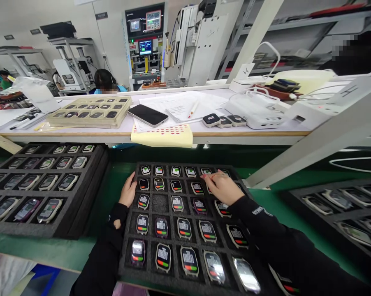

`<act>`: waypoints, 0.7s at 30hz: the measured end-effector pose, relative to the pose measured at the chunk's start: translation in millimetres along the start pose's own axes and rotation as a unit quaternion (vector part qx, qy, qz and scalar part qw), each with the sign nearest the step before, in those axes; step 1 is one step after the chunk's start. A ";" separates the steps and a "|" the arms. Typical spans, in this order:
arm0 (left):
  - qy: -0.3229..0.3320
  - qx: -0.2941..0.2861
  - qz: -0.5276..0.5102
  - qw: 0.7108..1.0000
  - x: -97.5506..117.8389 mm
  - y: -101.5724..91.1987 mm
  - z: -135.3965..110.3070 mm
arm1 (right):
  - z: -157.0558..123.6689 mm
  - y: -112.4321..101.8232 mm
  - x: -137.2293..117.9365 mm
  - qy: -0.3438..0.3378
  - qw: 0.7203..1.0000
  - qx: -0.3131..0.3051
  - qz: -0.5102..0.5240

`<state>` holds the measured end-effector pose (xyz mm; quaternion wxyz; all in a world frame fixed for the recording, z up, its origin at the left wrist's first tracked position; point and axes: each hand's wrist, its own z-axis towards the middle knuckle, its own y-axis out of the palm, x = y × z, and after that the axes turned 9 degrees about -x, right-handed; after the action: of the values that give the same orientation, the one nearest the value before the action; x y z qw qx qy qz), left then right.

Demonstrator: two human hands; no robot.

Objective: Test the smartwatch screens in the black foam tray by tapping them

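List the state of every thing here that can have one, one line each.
Foam tray: nearly full, one pocket empty.
Empty pocket: bare foam.
Watch faces: screens lit.
Left hand: resting on the tray's left edge, holding nothing.
Right hand: fingers down on a far-row watch.
Left foam tray: filled with watches.
Phone: screen dark, lying flat.
Beige tray: loaded with dark pieces.

Bench clutter beyond the work

A phone (147,115) lies at 12 o'clock on the bench (235,133); beige tray (89,111) at 11, white charger box (255,113) at 1.
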<state>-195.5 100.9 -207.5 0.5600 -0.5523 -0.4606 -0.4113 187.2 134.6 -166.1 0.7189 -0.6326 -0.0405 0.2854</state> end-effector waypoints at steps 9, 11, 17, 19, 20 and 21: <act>-0.012 0.003 -0.034 0.999 3.6 1.5 -2.2 | -34.4 -17.1 82.3 0.195 0.981 0.002 -0.015; -0.019 0.000 -0.047 0.999 5.6 1.9 -3.0 | -42.1 -16.7 93.6 0.228 0.974 0.016 0.005; -0.043 -0.016 -0.092 0.995 14.3 5.3 -10.7 | -54.9 3.9 102.9 0.268 0.953 0.082 0.111; -0.048 -0.025 -0.105 0.993 18.1 7.8 -14.0 | -57.7 13.4 102.5 0.280 0.943 0.085 0.157; -0.050 -0.028 -0.108 0.992 19.9 9.1 -15.4 | -59.1 17.2 102.4 0.289 0.936 0.086 0.178; -0.052 -0.029 -0.110 0.992 21.5 10.1 -16.6 | -60.5 20.2 102.6 0.300 0.929 0.088 0.196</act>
<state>-179.5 86.0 -188.5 0.4707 -0.5345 -0.5351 -0.4543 290.8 129.1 -227.9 0.6801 -0.6179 0.3272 0.2204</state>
